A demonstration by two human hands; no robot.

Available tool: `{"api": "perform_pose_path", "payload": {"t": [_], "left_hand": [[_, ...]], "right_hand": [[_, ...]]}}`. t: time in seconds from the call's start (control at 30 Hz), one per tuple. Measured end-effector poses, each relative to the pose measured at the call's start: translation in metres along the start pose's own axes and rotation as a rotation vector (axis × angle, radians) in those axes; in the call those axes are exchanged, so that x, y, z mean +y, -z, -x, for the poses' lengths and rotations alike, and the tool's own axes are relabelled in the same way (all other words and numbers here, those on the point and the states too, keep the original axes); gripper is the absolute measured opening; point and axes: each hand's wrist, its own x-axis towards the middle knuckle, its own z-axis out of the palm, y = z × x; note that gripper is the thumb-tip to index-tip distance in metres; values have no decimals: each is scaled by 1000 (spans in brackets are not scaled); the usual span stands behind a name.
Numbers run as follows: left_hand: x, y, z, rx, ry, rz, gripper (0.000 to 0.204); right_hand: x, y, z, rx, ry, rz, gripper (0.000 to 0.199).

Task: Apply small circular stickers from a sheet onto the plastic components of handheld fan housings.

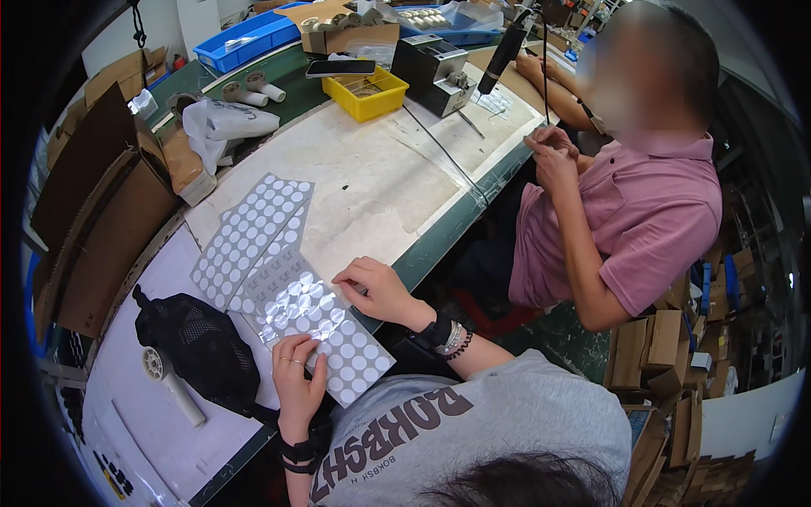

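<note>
Because the near sheet [353, 362], grey and dotted with white discs, lies at the person's edge of the pale surface [363, 203], both hands can get at it without stretching; its near corner seems to reach past that edge toward the body. The left hand [297, 380] is at the sheet's near left side, thumb and fingers bent at the border, likely to steady it, and the right hand [378, 291] is at the far right side, thumb close to forefinger. The hands are apart from each other; whether either pinches the sheet or its shiny film [296, 306] I cannot tell. More disc sheets [249, 228] lie flat just beyond, presumably for easy reach. A black mesh bag [198, 346] and a white tube [179, 393] lie to the left, seemingly set aside, while a phone [340, 68] apparently rests on a yellow tray [367, 103] at the far side, perhaps using it as a ledge.
</note>
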Motion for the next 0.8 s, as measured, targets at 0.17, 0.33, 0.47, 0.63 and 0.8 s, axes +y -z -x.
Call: {"api": "perform_pose_path", "payload": {"t": [0.17,0.33,0.47,0.63,0.8], "left_hand": [[-1,-2,3,11,-18,0,19],[1,0,2,15,-18,-7,19],[1,-1,0,12,-16,-1,19],[-1,-2,-2,8,-18,10,20],[-3,1,6,31,-31,-13,21]], "right_hand": [[-1,0,-1,4,6,0,9],[-1,-3,2,18,13,-12,9],[2,1,-2,15,43,18,9],[-2,5,-2,14,30,42,9],[-2,-5,1,5,29,-32,9]]}}
